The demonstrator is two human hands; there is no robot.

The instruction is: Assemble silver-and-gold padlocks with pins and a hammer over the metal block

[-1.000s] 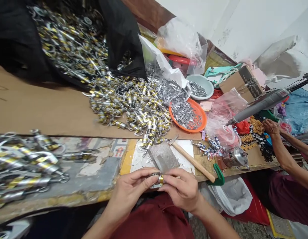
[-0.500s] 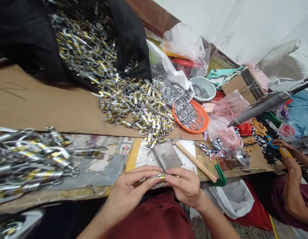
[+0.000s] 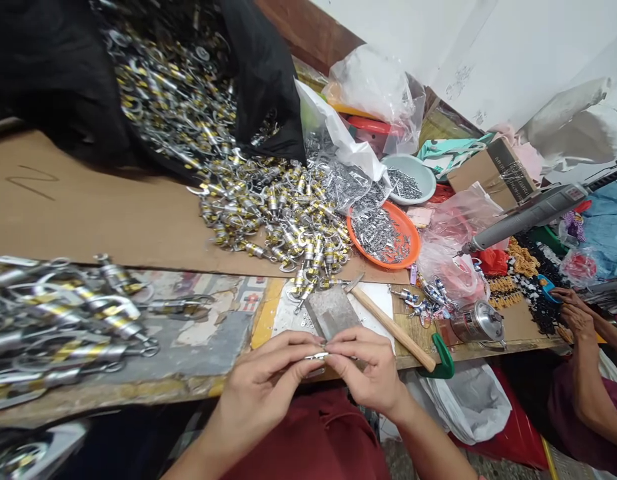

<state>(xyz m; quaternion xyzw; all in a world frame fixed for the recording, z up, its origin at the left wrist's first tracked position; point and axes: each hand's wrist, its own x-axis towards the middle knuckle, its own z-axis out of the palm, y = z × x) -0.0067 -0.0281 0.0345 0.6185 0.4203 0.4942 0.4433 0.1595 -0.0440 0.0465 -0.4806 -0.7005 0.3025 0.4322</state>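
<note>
My left hand (image 3: 268, 383) and my right hand (image 3: 368, 373) meet at the table's near edge, both pinched on one small silver metal clasp (image 3: 316, 356) held between the fingertips. Just beyond them a grey metal block (image 3: 333, 312) lies on a white sheet, and a wooden-handled hammer (image 3: 391, 327) rests to its right. A big heap of silver-and-gold clasps (image 3: 268, 207) spills from a black bag (image 3: 48, 80) onto brown cardboard.
More clasps (image 3: 63, 320) lie piled at the left. An orange dish (image 3: 406, 230) and a pale bowl (image 3: 423, 175) hold small metal parts. Plastic bags, a cardboard box (image 3: 488, 170), a small metal pot (image 3: 476, 323) and another person's hands (image 3: 576, 317) are at the right.
The gold band seen between my fingertips earlier no longer shows; only a silver piece is visible. The other person's hands shifted at the right, and my view turned slightly.
</note>
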